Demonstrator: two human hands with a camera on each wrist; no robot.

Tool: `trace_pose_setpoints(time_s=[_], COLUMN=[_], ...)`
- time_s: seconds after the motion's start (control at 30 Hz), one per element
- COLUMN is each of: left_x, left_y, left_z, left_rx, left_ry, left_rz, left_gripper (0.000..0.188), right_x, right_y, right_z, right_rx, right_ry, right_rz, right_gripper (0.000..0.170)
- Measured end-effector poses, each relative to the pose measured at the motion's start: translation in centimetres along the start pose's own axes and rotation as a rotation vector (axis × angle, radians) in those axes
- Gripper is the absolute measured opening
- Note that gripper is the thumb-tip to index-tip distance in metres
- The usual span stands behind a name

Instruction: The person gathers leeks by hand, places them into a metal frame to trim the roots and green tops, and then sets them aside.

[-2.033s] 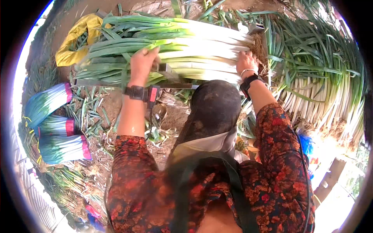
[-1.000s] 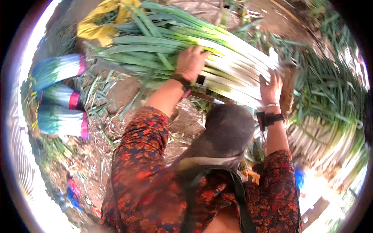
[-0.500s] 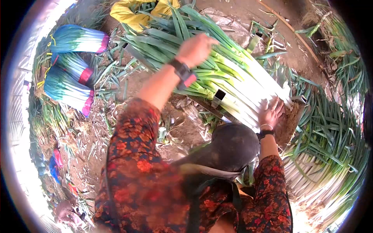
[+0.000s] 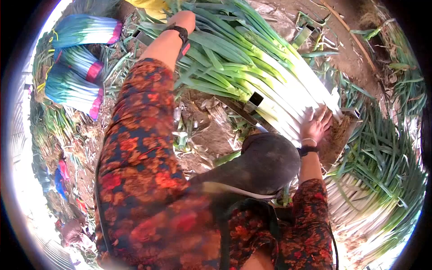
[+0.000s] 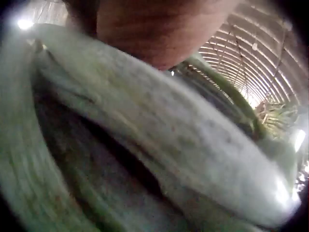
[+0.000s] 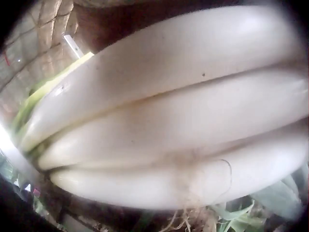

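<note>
A large pile of leeks (image 4: 274,85) lies slantwise in a metal frame, green tops to the upper left and roots to the right. My right hand (image 4: 317,126) rests on the white stems near the roots, its fingers spread. Close up in the right wrist view are thick white stems (image 6: 193,106). Far out over the green leaves, my left hand (image 4: 182,20) is at the leaf end beside a yellow cloth or bag (image 4: 150,6). Its fingers are hidden from the head view. Broad leaves (image 5: 169,121) fill the left wrist view under part of that hand.
Several tied leek bundles (image 4: 74,85) with pink bands lie at the left. Another heap of loose leeks (image 4: 373,193) spreads at the right. Square metal posts (image 4: 254,101) rise from the frame. A dark boot (image 4: 270,157) stands close before it, and leaf scraps litter the ground.
My left hand has moved from the middle of the pile out to the leaf tips. My right hand has settled flat on the white stems. The head view has turned.
</note>
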State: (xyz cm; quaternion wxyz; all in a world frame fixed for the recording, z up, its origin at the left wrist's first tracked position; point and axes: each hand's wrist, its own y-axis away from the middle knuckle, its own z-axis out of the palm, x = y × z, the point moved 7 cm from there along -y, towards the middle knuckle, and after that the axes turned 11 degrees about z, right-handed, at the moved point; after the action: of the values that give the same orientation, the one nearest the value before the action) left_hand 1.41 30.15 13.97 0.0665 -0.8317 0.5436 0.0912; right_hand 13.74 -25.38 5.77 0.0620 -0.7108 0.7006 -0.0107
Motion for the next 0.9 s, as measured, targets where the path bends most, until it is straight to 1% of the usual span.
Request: trace_pose_setpoints(time_s=[0.03,0.07,0.13,0.17,0.2,0.23,0.3,0.37,0.4,0.43,0.5,0.6,0.63,0.7,0.73,0.77,0.8,0.83,0.87,0.9], left_x=[-0.6,0.6,-0.6,-0.4,-0.5,0.0,4.4,6.6,7.5,9.4,14.0,14.3,12.7,9.3,7.9,7.6,7.6,7.9,8.7,9.9], left_y=[-0.3,0.6,-0.5,-0.4,-0.2,0.7,7.6,12.5,14.6,17.2,21.7,22.8,21.5,17.6,14.7,12.1,9.6,6.7,5.4,4.3], left_z=[1.0,-0.7,-0.1,-0.8,-1.9,-4.7,-12.0,-13.4,-11.5,-8.2,-2.2,1.5,1.9,1.2,-0.7,-1.2,-0.3,3.8,5.4,5.7], left_rx=[0.112,0.089,-0.003,-0.050,-0.051,0.223,0.779,0.931,0.758,0.565,0.316,0.285,0.503,0.598,0.492,0.465,0.432,0.257,0.147,-0.054], left_ry=[0.000,0.013,0.054,0.075,0.085,0.037,-0.048,0.100,0.412,0.715,1.020,0.867,0.544,0.275,0.343,0.255,0.183,-0.050,-0.041,-0.078], left_rz=[-0.078,-0.135,-0.082,-0.056,-0.069,-0.018,0.084,0.060,-0.057,-0.174,-0.189,-0.533,-0.488,-0.436,-0.431,-0.372,-0.292,-0.017,0.131,0.287], left_gripper=[0.019,0.019,0.019,0.020,0.026,0.026,0.027,0.023,0.023,0.025,0.036,0.051,0.058,0.067,0.069,0.061,0.055,0.041,0.036,0.034], right_x=[0.1,0.1,0.1,0.2,0.2,0.2,0.3,0.3,0.3,0.4,0.4,0.3,0.3,0.4,0.9,0.4,0.9,0.8,1.3,1.3], right_y=[-0.3,-0.3,-0.1,-0.2,-0.2,-0.1,-0.2,-0.1,-0.1,-0.1,-0.2,-0.1,-0.1,-0.1,-0.4,0.0,-0.4,-0.4,-0.2,-0.3], right_z=[-0.2,-0.2,0.2,0.3,0.4,0.5,0.4,0.3,0.3,0.4,0.5,0.4,0.3,0.5,1.5,0.7,1.8,2.3,3.1,3.3], right_rx=[0.015,0.027,0.029,0.032,0.035,0.038,-0.009,-0.029,-0.035,-0.043,-0.046,-0.045,-0.050,-0.063,-0.041,-0.137,-0.173,-0.105,-0.166,-0.135], right_ry=[-0.008,-0.021,-0.047,-0.041,-0.037,-0.036,-0.033,-0.060,-0.054,-0.047,-0.053,-0.028,-0.037,-0.057,-0.114,-0.237,-0.415,-0.261,-0.323,-0.291], right_rz=[-0.013,-0.020,-0.024,-0.024,-0.022,-0.020,0.001,0.012,0.014,0.014,0.013,-0.004,-0.002,0.014,-0.005,0.097,0.108,-0.009,0.041,-0.014], right_gripper=[0.067,0.067,0.066,0.067,0.067,0.067,0.069,0.070,0.070,0.070,0.071,0.071,0.071,0.071,0.072,0.075,0.078,0.078,0.077,0.077])
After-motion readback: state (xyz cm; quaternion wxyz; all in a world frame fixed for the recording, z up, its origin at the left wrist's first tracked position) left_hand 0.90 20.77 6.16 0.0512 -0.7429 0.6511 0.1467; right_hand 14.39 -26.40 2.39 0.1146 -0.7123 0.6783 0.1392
